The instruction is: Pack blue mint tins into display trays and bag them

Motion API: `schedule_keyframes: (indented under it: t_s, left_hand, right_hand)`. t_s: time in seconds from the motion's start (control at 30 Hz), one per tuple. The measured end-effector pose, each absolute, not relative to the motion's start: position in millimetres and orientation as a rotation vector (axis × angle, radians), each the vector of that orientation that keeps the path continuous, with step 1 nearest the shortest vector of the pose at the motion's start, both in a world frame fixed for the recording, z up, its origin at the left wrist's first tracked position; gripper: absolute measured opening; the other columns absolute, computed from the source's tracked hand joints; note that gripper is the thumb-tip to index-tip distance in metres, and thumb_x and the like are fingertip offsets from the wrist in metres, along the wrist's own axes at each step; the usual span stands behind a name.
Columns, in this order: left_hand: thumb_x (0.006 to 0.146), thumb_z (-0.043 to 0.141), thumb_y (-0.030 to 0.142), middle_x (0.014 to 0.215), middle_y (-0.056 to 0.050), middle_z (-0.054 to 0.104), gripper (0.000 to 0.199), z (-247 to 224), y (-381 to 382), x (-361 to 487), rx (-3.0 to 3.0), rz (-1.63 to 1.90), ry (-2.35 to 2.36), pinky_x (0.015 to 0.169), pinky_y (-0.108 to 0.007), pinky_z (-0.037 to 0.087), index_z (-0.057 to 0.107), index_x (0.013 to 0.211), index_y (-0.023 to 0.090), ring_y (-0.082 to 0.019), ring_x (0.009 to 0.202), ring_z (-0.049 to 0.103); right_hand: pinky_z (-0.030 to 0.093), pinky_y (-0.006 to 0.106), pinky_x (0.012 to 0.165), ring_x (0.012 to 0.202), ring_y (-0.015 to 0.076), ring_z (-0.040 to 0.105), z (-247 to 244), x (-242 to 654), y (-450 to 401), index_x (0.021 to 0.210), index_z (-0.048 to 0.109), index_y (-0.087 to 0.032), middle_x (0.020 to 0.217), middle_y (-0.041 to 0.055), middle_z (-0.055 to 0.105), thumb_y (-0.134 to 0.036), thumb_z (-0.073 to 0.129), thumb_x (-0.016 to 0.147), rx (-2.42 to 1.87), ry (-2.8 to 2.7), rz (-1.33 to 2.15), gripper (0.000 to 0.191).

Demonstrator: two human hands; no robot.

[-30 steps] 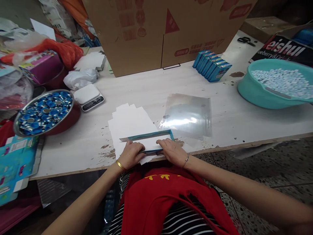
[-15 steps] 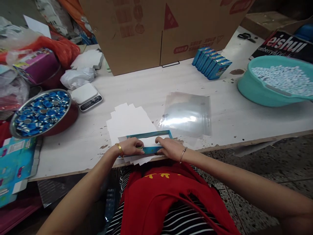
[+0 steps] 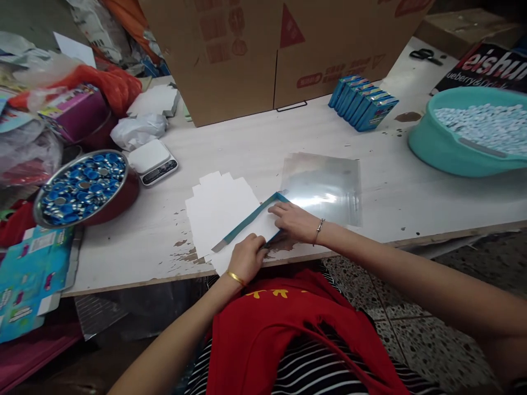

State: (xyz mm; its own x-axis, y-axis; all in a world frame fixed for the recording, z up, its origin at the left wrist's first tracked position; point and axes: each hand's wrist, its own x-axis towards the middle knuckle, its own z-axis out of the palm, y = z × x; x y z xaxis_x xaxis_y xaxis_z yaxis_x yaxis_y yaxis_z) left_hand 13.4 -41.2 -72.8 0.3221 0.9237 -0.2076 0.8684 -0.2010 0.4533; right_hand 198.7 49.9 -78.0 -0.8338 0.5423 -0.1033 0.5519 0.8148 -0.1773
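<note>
A shallow cardboard box (image 3: 247, 220) with blue walls and a white inside lies slanted near the table's front edge. My left hand (image 3: 247, 257) grips its near wall, fingers curled over the edge. At the box's right end, my right hand (image 3: 297, 220) holds the wall, with its fingertips reaching inside. Beneath and left of the box is a fanned spread of white card sheets (image 3: 218, 200). A stack of clear plastic sheets (image 3: 321, 178) lies just beyond my right hand.
A bowl of blue caps (image 3: 82, 189) and a white scale (image 3: 152, 162) stand left, above flattened blue cartons (image 3: 33, 280). A large carton (image 3: 247, 66) blocks the back. Small blue boxes (image 3: 360, 107), scissors (image 3: 426, 55) and a turquoise basin (image 3: 444, 148) of white pieces are right.
The box has turned from level to slanted, its right end swinging away from me. My right hand has moved up with it; my left hand has shifted slightly right and nearer.
</note>
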Motion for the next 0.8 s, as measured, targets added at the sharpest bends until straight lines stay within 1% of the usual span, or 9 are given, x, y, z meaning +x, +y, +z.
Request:
schedule_keyframes:
  t_s: [0.13, 0.23, 0.3, 0.37, 0.47, 0.53, 0.67, 0.73, 0.8]
  left_hand:
    - [0.089, 0.05, 0.029, 0.106, -0.009, 0.057, 0.02, -67.9, -28.1, 3.8, 2.299, 0.256, 1.374, 0.075, -0.031, 0.047, 0.06, 0.102, 0.018, -0.018, 0.086, 0.059]
    - [0.089, 0.045, 0.014, 0.117, -0.012, 0.058, 0.035, -52.3, -11.8, -39.6, 2.555, 0.35, 1.292, 0.09, -0.042, 0.044, 0.054, 0.121, 0.021, -0.024, 0.106, 0.054]
    - [0.082, 0.044, 0.001, 0.132, -0.012, 0.051, 0.055, -45.0, -3.6, -71.1, 2.7, 0.25, 1.294, 0.098, -0.049, 0.037, 0.048, 0.13, 0.028, -0.028, 0.121, 0.046]
    - [0.077, 0.047, -0.005, 0.145, -0.008, 0.039, 0.069, -43.9, 0.2, -94.2, 2.788, 0.065, 1.19, 0.104, -0.051, 0.031, 0.043, 0.134, 0.033, -0.029, 0.131, 0.037]
    - [0.076, 0.051, -0.003, 0.15, -0.005, 0.032, 0.067, -50.2, -2.5, -105.8, 2.834, -0.133, 0.937, 0.106, -0.048, 0.03, 0.044, 0.132, 0.034, -0.028, 0.136, 0.031]
    - [0.079, 0.056, 0.005, 0.149, -0.007, 0.034, 0.054, -54.6, -6.8, -100.3, 2.839, -0.148, 0.811, 0.107, -0.048, 0.03, 0.049, 0.127, 0.03, -0.028, 0.138, 0.028]
    - [0.086, 0.055, 0.018, 0.139, -0.008, 0.049, 0.022, -56.9, -10.0, -73.0, 2.82, -0.003, 0.701, 0.111, -0.051, 0.023, 0.061, 0.107, 0.022, -0.028, 0.138, 0.027]
    - [0.09, 0.048, 0.021, 0.116, -0.005, 0.065, 0.016, -57.5, -8.8, -56.8, 2.795, 0.094, 0.717, 0.113, -0.052, 0.019, 0.064, 0.093, 0.021, -0.024, 0.133, 0.037]
    - [0.093, 0.044, 0.024, 0.088, -0.002, 0.068, 0.023, -60.2, -8.5, -41.5, 2.779, 0.156, 0.774, 0.114, -0.053, 0.015, 0.063, 0.081, 0.021, -0.021, 0.118, 0.051]
  right_hand:
    - [0.031, 0.047, 0.1, 0.123, 0.0305, 0.038, -72.8, 208.0, 36.2, 0.097, 0.065, -0.014, 0.13, 0.0147, 0.05, -0.014, 0.06, 0.08, 0.969, 3.073, -0.259, 0.017]
    - [0.038, 0.045, 0.09, 0.113, 0.0304, 0.046, -63.8, 194.1, -2.5, 0.123, 0.052, -0.015, 0.132, 0.0146, 0.049, -0.019, 0.06, 0.081, 1.049, 3.132, -0.315, 0.042]
    - [0.042, 0.038, 0.079, 0.097, 0.0252, 0.053, -62.1, 175.4, -29.3, 0.13, 0.046, -0.016, 0.127, 0.0143, 0.053, -0.019, 0.055, 0.086, 1.071, 3.153, -0.366, 0.045]
    - [0.041, 0.034, 0.069, 0.085, 0.0212, 0.055, -66.7, 156.4, -48.2, 0.128, 0.046, -0.016, 0.122, 0.0136, 0.055, -0.025, 0.056, 0.088, 1.077, 3.149, -0.409, 0.042]
    - [0.039, 0.032, 0.063, 0.079, 0.0206, 0.053, -81.6, 145.3, -56.6, 0.103, 0.059, -0.016, 0.102, 0.011, 0.061, -0.04, 0.057, 0.087, 1.109, 3.105, -0.424, 0.029]
    - [0.038, 0.031, 0.064, 0.077, 0.0203, 0.052, -90.3, 154.1, -53.0, 0.086, 0.061, -0.015, 0.088, 0.0091, 0.06, -0.043, 0.054, 0.089, 1.118, 3.109, -0.429, 0.029]
    - [0.038, 0.03, 0.068, 0.076, 0.0182, 0.048, -93.1, 186.7, -40.3, 0.077, 0.058, -0.015, 0.084, 0.0086, 0.056, -0.034, 0.042, 0.095, 1.142, 3.209, -0.532, 0.03]
    - [0.039, 0.03, 0.069, 0.076, 0.0181, 0.047, -91.9, 196.2, -34.0, 0.079, 0.057, -0.015, 0.082, 0.0085, 0.056, -0.029, 0.038, 0.095, 1.194, 3.244, -0.572, 0.029]
    - [0.041, 0.031, 0.07, 0.077, 0.0186, 0.048, -94.8, 200.0, -28.5, 0.086, 0.058, -0.015, 0.082, 0.0083, 0.057, -0.026, 0.037, 0.096, 1.246, 3.264, -0.566, 0.026]
